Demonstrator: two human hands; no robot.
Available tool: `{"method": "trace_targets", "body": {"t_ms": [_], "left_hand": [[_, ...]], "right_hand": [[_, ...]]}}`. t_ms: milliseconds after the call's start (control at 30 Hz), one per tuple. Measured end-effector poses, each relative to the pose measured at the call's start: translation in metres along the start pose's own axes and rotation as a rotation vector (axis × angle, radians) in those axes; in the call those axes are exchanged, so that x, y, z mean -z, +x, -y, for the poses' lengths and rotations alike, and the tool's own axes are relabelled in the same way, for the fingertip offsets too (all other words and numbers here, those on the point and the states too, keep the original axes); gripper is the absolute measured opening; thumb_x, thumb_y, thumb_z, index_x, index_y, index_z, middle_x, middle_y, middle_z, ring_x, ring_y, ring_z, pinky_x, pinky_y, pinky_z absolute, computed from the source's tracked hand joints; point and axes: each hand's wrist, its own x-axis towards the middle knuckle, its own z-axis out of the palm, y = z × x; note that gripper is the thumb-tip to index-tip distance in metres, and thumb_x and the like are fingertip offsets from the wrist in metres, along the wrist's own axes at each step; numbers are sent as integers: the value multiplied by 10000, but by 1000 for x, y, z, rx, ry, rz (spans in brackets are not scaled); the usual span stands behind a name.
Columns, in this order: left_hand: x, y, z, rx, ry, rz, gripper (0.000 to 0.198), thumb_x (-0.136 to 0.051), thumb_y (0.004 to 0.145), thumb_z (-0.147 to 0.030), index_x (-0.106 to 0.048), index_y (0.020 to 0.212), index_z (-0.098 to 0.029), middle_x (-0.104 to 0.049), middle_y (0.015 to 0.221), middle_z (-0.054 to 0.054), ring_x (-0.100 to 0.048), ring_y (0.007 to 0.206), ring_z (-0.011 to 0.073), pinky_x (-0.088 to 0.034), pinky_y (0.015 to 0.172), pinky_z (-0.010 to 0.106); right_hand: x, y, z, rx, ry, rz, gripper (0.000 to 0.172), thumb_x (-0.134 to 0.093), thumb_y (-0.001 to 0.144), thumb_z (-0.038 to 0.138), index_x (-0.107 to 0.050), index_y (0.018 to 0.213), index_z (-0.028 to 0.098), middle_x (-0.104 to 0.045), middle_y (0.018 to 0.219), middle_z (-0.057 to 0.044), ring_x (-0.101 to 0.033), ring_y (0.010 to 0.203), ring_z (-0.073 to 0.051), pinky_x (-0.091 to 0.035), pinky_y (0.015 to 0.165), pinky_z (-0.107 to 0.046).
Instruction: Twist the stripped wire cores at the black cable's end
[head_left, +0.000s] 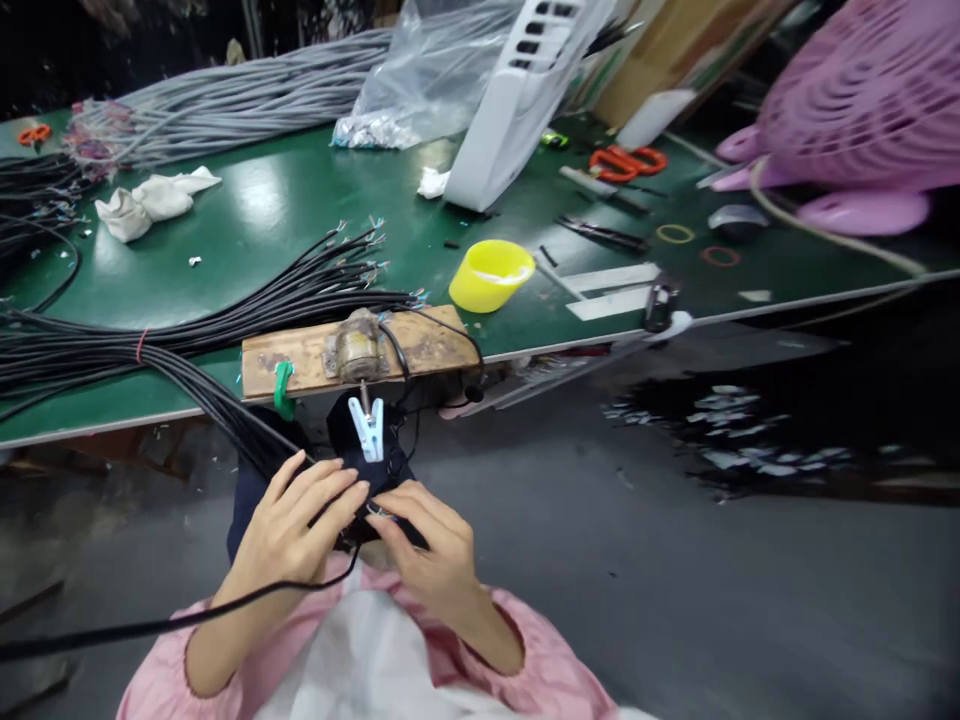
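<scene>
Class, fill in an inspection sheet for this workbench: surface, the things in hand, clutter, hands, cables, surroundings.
Surface: green table, glossy, with small scraps.
Things in hand: one black cable with stripped end held between both hands, below a wooden block carrying a small motor and a light blue clip.
Clutter: yellow cup, orange scissors, white rags, plastic bag.
Hands: left hand and right hand pinch the cable end.
Cables: black bundle; grey bundle.
Surroundings: pink fan, grey floor.
</scene>
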Motion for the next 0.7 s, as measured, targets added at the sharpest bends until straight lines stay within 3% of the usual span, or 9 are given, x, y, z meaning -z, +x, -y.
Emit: {"method": "trace_targets", "body": {"t_ms": [67, 167, 267, 467, 700], "left_hand": [[-2, 11, 5, -74, 67, 10, 262, -388, 962, -111, -610, 1100, -107, -698, 985, 95, -621, 986, 197, -413, 990, 384], [0, 22, 9, -97, 45, 23, 254, -389, 976, -162, -635, 1020, -113, -677, 800, 59, -618, 726, 153, -505, 731, 284], [1, 25, 10, -57, 30, 23, 257, -410, 980, -213, -646, 928, -127, -637, 697, 34, -560, 567, 121, -448, 526, 223], [-4, 24, 7, 122, -27, -52, 277, -430, 981, -271, -640, 828, -175, -612, 644, -6, -574, 530, 92, -433, 501, 185], [-7, 22, 9, 176, -149, -74, 200, -496, 953, -253, -625, 825, -170, -588, 618, -13, -555, 491, 87, -415, 465, 181]], "right_hand": [[2, 3, 2, -21, 94, -34, 97, -558, 913, 162, -616, 835, 155, -637, 708, -37, -555, 636, -144, -467, 612, -269], [1, 7, 1, -80, 251, -61, 154, -601, 898, 231, -643, 773, 153, -625, 639, -27, -540, 571, -130, -443, 540, -240], [-3, 9, -2, -220, 433, -63, 133, -645, 865, 241, -687, 768, 162, -648, 643, -28, -557, 564, -122, -447, 529, -222], [-10, 12, 0, -476, 790, -93, 54, -711, 798, 220, -757, 822, 232, -682, 717, -20, -583, 616, -112, -469, 554, -202], [-16, 17, 1, -585, 1054, -152, 77, -778, 734, 286, -767, 801, 250, -625, 702, 1, -541, 529, -70, -454, 484, -164]]}}
